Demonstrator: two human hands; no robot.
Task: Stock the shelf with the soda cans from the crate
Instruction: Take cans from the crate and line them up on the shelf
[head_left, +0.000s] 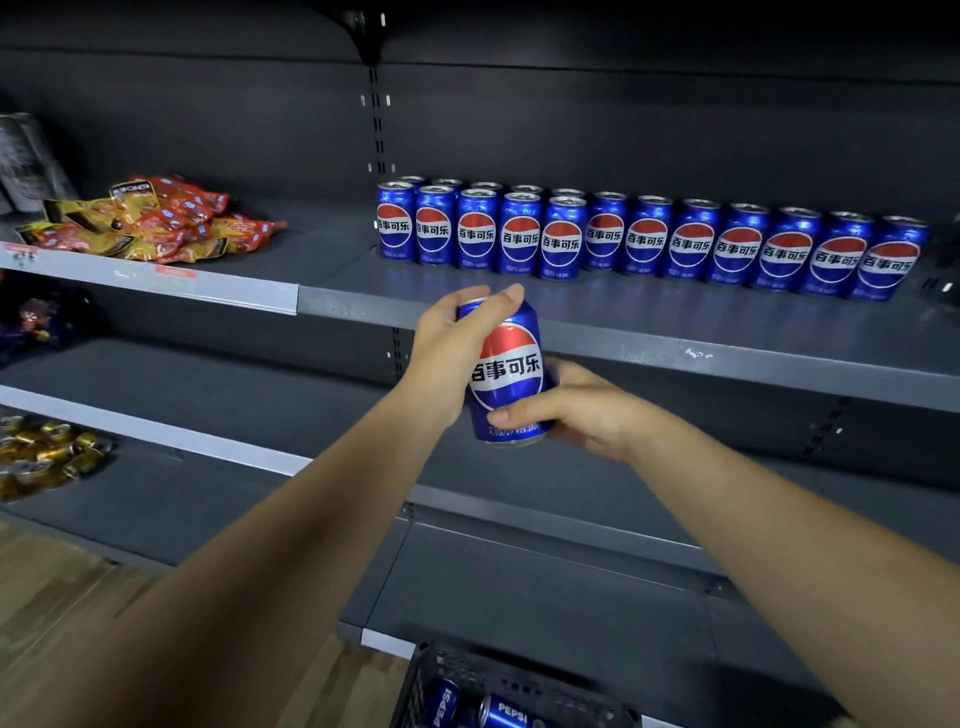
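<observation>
Two hands meet on one soda can (511, 374) at the centre of the head view, in the air in front of the shelf (675, 345) and slightly below its front edge. The left hand (449, 356) grips the can's top from the left, its fingers (491, 306) curled over the rim so the lid is hidden. The right hand (587, 410) holds the bottom from the right, thumb across the lower front, and the other fingertips show only partly behind the can. The can is upright, tilted a little, with its logo facing the camera.

On the shelf, in the upper right of the frame, stand two rows of cans (647, 239). The back row is long and runs towards the right edge. The front row is five cans at the left end, and it hides all but the tops of those behind it.

At the bottom edge a black crate (415, 680) is cut off; two lying cans (511, 712) show inside it, the rest out of frame.

In the upper left lies a heap of red and yellow snack packets (156, 223). In the lower left there are gold-wrapped items (47, 457), possibly sweets, too blurred to tell. A wooden floor (78, 597) shows at the lower left.
</observation>
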